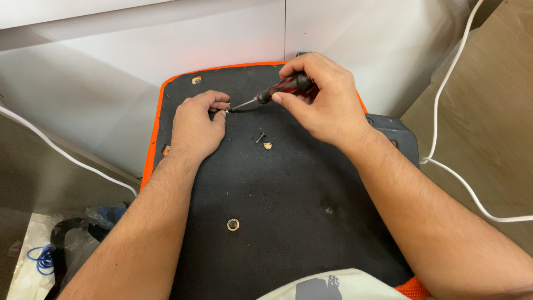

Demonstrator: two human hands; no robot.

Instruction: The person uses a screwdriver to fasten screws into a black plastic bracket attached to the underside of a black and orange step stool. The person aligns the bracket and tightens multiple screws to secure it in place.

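- A black fabric-covered panel with orange mesh edging (277, 183) lies flat in front of the person, its far edge against a white wall (166, 72).
- The right hand (325, 103) is closed around the red-and-black handle of a screwdriver (277, 90); its slim metal shaft slopes down and left to a point near the panel's far left part.
- The left hand (195, 125) rests on the panel, fingers curled, thumb and forefinger pinched at the screwdriver tip. Whether they pinch a small screw or only steady the tip, I cannot tell.
- A loose dark screw (260, 136) lies just right of the left hand, with a small tan scrap (267, 145) beside it.
- A brass-coloured round insert (233, 224) sits in the panel nearer the person; a smaller dark fastener (329, 210) lies to its right.
- A white cable (444, 94) trails down the right side, across a brown board (488, 128).
- Judgement: the shaft is strongly tilted. Driving well here calls for raising the handle so the tip sits square in the head, with steady pressure so it does not slip onto the fabric or the pinching fingers.
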